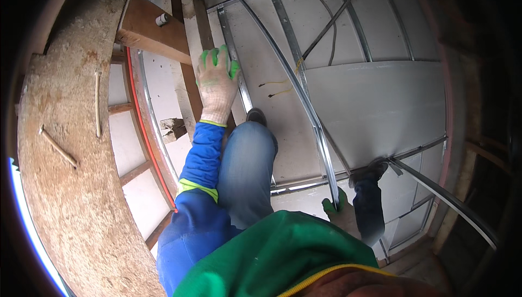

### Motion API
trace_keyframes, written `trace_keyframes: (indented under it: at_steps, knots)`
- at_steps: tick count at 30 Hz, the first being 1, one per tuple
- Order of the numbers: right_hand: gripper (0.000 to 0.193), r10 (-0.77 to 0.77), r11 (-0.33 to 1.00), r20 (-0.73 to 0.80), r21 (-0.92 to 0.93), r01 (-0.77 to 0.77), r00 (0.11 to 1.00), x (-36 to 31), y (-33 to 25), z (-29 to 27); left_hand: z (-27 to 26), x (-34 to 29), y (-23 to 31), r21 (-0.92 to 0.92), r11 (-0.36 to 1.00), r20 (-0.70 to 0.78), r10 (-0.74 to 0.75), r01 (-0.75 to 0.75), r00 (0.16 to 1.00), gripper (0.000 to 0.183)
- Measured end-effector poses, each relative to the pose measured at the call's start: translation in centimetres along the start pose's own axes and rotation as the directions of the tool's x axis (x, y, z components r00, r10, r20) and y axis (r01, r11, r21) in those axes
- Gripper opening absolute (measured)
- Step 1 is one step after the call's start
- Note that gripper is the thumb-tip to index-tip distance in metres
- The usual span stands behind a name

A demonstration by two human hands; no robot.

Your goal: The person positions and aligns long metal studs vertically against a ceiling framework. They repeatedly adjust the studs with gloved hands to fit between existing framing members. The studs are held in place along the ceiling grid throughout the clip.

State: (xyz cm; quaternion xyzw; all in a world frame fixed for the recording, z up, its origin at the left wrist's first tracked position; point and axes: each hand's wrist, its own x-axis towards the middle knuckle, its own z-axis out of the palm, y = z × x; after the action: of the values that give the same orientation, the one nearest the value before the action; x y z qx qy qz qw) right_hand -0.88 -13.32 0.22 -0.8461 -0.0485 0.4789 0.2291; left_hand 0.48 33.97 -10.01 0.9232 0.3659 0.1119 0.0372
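Observation:
My left hand (216, 84), in a pale work glove with green fingertips, reaches forward and grips a long wooden beam (197, 11), its fingers bent over the wood. Close to my body at the lower right, my right hand (342, 215), gloved alike, is closed around the near end of a long thin metal stud (304, 100). That stud slants away to the upper left, over the grey panels. My right palm is partly hidden by my green top.
Grey ceiling panels (375, 112) with metal framing lie below. My feet stand on framing. Another metal stud (446, 196) juts out at right. Dark cables (331, 22) and yellow wires (280, 94) hang ahead. At left is a rough board (76, 134) with protruding nails (57, 146), beside an orange cable (142, 125).

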Motion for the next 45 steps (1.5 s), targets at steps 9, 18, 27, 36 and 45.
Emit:
trace_keyframes:
  at_steps: [9,18,27,36,45]
  knots:
    - [0.072,-0.316,0.925,-0.126,-0.259,0.276,0.94,2.3,-2.9,3.3,-1.3,0.6,-1.7,0.302,0.949,0.345,-0.021,-0.09,0.939,0.053]
    - [0.068,-0.259,0.886,-0.133,-0.427,0.181,0.957,5.7,0.5,1.4,-0.1,0.3,-3.0,0.253,0.956,0.247,0.083,-0.147,0.965,0.047]
    - [0.063,-0.174,0.911,-0.046,-0.386,0.143,0.984,5.5,0.5,0.8,-0.9,0.6,-2.6,0.268,0.953,0.305,0.056,-0.142,0.951,0.048]
    - [0.065,-0.112,0.972,0.04,-0.201,0.118,0.993,5.5,0.3,0.3,-0.9,0.7,-2.4,0.272,0.952,0.332,0.045,-0.141,0.942,0.047]
    - [0.052,-0.071,0.944,-0.006,-0.324,0.065,0.997,7.2,5.8,3.1,-0.4,0.7,-2.5,0.269,0.952,0.302,0.062,-0.148,0.951,0.045]
